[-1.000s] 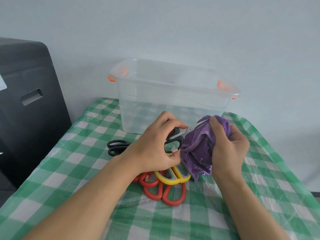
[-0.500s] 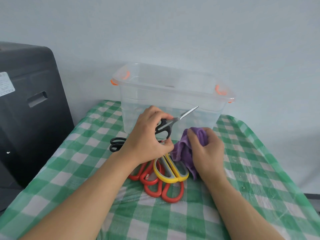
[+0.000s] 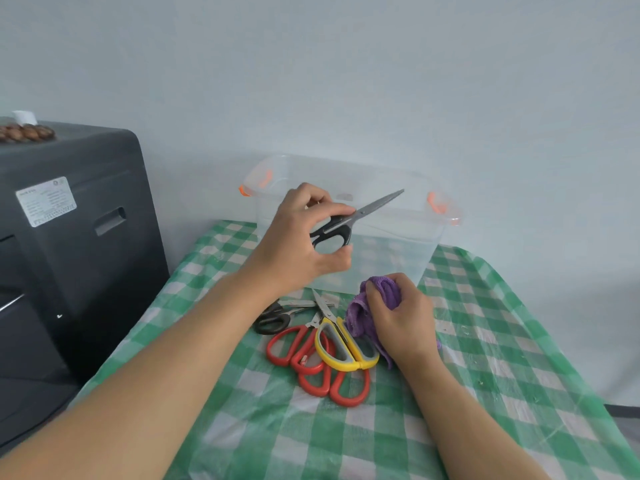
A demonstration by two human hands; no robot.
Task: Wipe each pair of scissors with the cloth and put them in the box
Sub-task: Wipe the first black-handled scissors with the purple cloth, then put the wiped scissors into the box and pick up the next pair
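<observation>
My left hand (image 3: 298,244) grips black-handled scissors (image 3: 360,216) by the handles, blades closed and pointing up right, level with the front wall of the clear plastic box (image 3: 391,251). My right hand (image 3: 398,317) rests low on the table and clutches the purple cloth (image 3: 360,313). On the green checked tablecloth lie more scissors: a yellow-handled pair (image 3: 341,344), red-handled pairs (image 3: 311,368) and another black pair (image 3: 273,320), heaped together just left of the cloth.
A dark grey cabinet (image 3: 72,244) stands close on the left of the table (image 3: 485,358), with small items on top. A pale wall runs behind the box, which has orange latches (image 3: 434,202) at its ends.
The black scissors left the cloth and rose toward the box in my left hand. My right hand dropped to the table with the cloth. The view tilted up.
</observation>
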